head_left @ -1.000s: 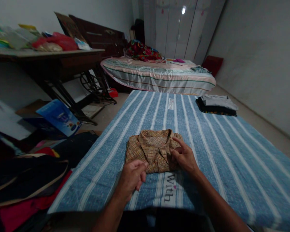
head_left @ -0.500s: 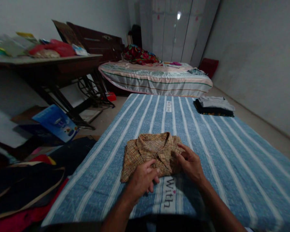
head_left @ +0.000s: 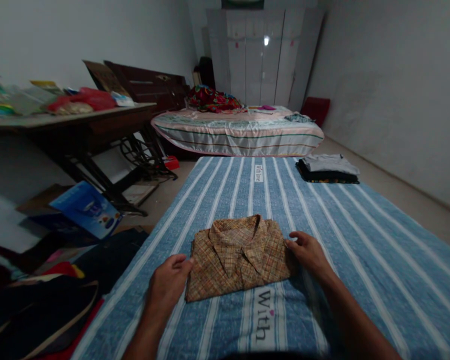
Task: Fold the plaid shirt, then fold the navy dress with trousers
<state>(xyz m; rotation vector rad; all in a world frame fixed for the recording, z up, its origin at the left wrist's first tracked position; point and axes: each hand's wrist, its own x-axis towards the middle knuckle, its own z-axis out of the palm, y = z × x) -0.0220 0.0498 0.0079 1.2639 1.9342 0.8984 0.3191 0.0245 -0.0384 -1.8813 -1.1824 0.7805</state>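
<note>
A folded brown-and-yellow plaid shirt point(head_left: 234, 260) lies flat on the blue striped bedspread, its collar toward the far side. My left hand point(head_left: 168, 280) has closed at the shirt's left edge, with thumb and fingertips on the fabric. At the opposite side, my right hand point(head_left: 310, 254) pinches the right edge, and its lower fingers are partly hidden. Farther off, a stack of folded clothes point(head_left: 328, 167), grey over black, rests at the bed's far right.
The striped bedspread point(head_left: 225, 192) covers the bed before me. Behind it stands another bed point(head_left: 240, 135) with a red floral blanket point(head_left: 213, 100). To the left are a cluttered sewing-machine table point(head_left: 108, 115), a blue box point(head_left: 88, 210) and dark clothes point(head_left: 33, 310). Grey wardrobes point(head_left: 255, 65) line the back.
My left hand has moved off the shirt's front to its left edge. The right hand has shifted outward to the right edge. The view has tilted up slightly.
</note>
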